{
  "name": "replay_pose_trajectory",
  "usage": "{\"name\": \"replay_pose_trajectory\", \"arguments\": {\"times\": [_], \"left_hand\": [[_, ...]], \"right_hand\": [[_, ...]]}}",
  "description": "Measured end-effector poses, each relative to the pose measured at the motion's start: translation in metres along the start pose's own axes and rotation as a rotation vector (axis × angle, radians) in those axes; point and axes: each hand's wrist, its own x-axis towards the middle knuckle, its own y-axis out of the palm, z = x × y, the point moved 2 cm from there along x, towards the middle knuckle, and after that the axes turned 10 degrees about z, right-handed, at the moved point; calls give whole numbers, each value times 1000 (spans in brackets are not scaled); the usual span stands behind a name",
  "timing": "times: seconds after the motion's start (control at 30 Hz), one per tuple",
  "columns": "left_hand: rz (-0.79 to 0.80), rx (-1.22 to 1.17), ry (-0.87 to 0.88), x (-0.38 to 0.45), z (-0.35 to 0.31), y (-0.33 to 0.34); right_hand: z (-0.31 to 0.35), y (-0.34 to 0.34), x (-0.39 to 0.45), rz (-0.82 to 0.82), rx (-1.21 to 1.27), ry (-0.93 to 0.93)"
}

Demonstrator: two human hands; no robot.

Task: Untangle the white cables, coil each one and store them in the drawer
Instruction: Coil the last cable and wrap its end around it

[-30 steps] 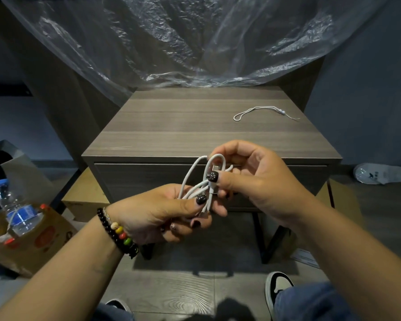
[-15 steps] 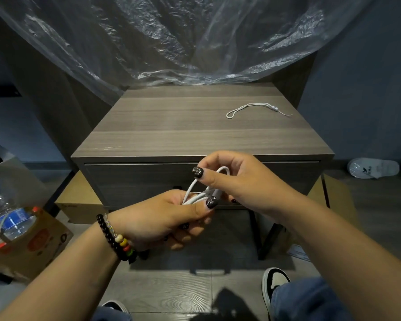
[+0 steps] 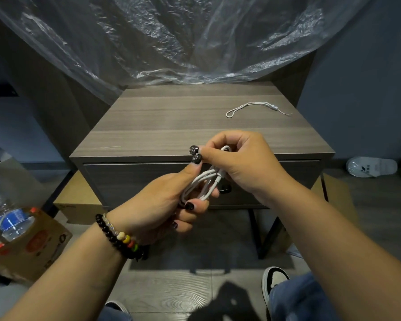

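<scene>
Since a second ago, both hands have risen slightly against the drawer front, and the tall loops of cable that stood up between them are now drawn down into a tighter bundle. The left hand grips the lower part of the white cable bundle, fingers curled round it, thumb pointing up along the strands. The right hand pinches the top of the same bundle, its thumb and forefinger pressed together over the upper loop, the other fingers curled. Both hands have dark painted nails, and the left wrist wears a beaded bracelet of black beads with a few cream, yellow, red and green ones.

The bundle is held in the air in front of the closed drawer of a grey wood-grain nightstand. On the surface, near its far right corner, lies a second thin white cord, uncoiled, with a loop at its left end and small beads near the right. Crinkled clear plastic sheeting hangs behind the far edge.

On the floor at left, a cardboard box holds a water bottle with a blue label; its writing is too small to read. At right lies a white slipper with a dark logo mark, not legible. A black-and-white shoe shows at the bottom.
</scene>
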Motion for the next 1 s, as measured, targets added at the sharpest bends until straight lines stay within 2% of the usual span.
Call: {"name": "replay_pose_trajectory", "arguments": {"times": [0.1, 0.17, 0.27, 0.33, 0.43, 0.53, 0.77, 1.0], "left_hand": [[-94, 128, 42, 2, -2, -1], [-146, 170, 66, 2, -3, -2], [-205, 172, 110, -1, -6, -5], [-225, 143, 135, -2, -8, -8], [-251, 110, 147, -2, -9, -12], [-255, 97, 168, 1, -11, -13], [-242, 88, 175, 11, -11, -9], [-270, 19, 197, 18, -15, -12]], "right_hand": [[-1, 0, 7, -17, -153, -19], [-1, -11, 18, -64, -412, -56], [-8, -45, 40, -241, -833, -83], [-19, -69, 52, -339, -946, 0], [-42, -88, 60, -292, -978, 242], [-53, -89, 65, -170, -1001, 327], [-51, -71, 73, 13, -1134, 269], [-52, -60, 80, 16, -1090, 239]]}}
